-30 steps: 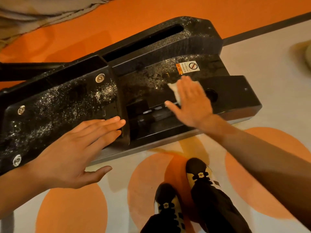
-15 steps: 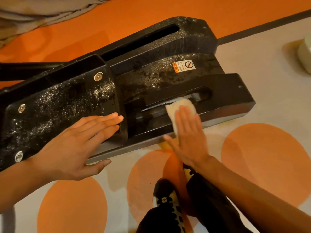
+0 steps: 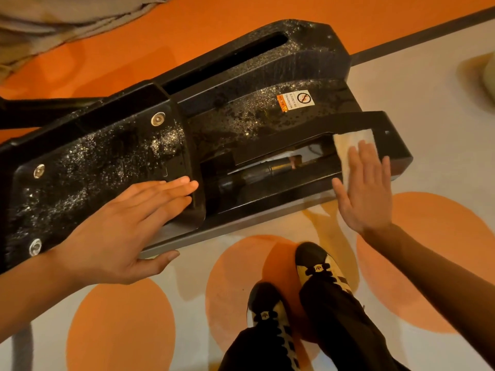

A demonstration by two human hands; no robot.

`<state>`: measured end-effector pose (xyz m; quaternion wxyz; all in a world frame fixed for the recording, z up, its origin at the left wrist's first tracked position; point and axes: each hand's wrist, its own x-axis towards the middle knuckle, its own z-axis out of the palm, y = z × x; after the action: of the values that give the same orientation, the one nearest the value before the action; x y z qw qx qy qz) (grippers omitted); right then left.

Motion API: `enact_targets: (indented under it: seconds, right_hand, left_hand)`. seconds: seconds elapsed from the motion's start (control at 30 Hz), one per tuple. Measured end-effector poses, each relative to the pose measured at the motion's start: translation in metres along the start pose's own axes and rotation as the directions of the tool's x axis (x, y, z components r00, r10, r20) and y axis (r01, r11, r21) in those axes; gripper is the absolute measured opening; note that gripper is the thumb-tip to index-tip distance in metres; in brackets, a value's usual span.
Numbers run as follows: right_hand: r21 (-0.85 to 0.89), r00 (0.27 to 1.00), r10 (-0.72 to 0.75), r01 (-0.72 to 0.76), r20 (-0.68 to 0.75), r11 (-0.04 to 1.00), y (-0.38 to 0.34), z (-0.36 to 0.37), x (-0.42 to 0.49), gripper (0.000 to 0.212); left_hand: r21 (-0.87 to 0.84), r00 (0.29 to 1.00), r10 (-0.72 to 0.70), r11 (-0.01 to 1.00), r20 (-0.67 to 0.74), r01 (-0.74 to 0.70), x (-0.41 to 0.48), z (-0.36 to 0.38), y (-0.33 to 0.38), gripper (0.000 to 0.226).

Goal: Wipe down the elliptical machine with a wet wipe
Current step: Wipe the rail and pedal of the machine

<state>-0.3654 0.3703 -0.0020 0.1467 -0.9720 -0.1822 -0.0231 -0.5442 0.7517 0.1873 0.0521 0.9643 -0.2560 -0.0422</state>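
The black base of the elliptical machine (image 3: pixel 112 162) lies across the floor, its top speckled with wet droplets and carrying a small warning sticker (image 3: pixel 296 100). My right hand (image 3: pixel 365 192) presses a white wet wipe (image 3: pixel 349 141) flat against the near right end of the base, fingers straight; part of the wipe is hidden under the fingers. My left hand (image 3: pixel 126 228) rests flat on the left cover panel, fingers straight, thumb hanging over the near edge.
My two feet in black and cream shoes (image 3: pixel 316 266) stand just in front of the base on a pale floor with orange circles (image 3: pixel 120 330). A pale object (image 3: pixel 488 73) sits at the far right edge. Grey fabric (image 3: pixel 53 17) lies at the top left.
My right hand slid the wipe from the top beside the sticker down the near side, then rightward to the base's right end. My left hand stayed on the panel.
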Motion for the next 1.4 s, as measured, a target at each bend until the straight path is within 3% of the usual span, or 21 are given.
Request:
enact_targets:
  seconds: [0.1,0.3,0.53,0.73,0.9,1.07,1.2,1.4]
  right_hand:
    - [0.069,0.998,0.051,-0.048,-0.047,0.996,-0.012,0.002,-0.001,0.073]
    - [-0.154,0.950,-0.311,0.310,0.017,0.938,-0.079,0.020,-0.010,0.063]
    - [-0.145,0.915,-0.403,0.397,-0.011,0.906,-0.071,0.011,0.015,0.070]
    - [-0.103,0.903,-0.423,0.415,-0.074,0.904,-0.090,0.002,0.018,0.063]
    - [0.146,0.906,-0.368,0.401,-0.207,0.904,-0.148,-0.027,0.012,0.055]
    - [0.581,0.952,-0.029,0.210,-0.305,0.786,-0.221,-0.070,0.013,0.047]
    - [0.695,0.974,0.028,0.140,-0.224,0.705,-0.264,-0.069,0.010,0.039]
    - [0.828,0.995,-0.098,0.066,-0.014,0.557,-0.280,-0.048,-0.031,0.069]
  left_hand:
    - [0.013,1.000,-0.002,1.000,-0.013,0.003,0.001,0.000,0.001,0.069]
    - [0.027,1.000,0.006,1.000,0.001,-0.006,0.000,0.000,0.000,0.070]
    - [0.064,1.000,0.002,0.998,0.010,-0.003,0.000,-0.001,0.000,0.071]
    - [0.117,1.000,-0.007,0.993,0.011,0.006,0.001,-0.002,0.001,0.072]
    - [0.150,0.998,-0.064,0.987,0.016,0.061,0.001,-0.003,0.005,0.072]
    - [0.235,0.988,-0.151,0.962,0.024,0.141,-0.002,-0.011,0.008,0.076]
    - [0.186,0.968,-0.253,0.950,-0.008,0.250,-0.020,-0.021,-0.006,0.081]
    - [0.141,0.963,-0.262,0.957,0.058,0.252,-0.055,-0.013,-0.024,0.080]
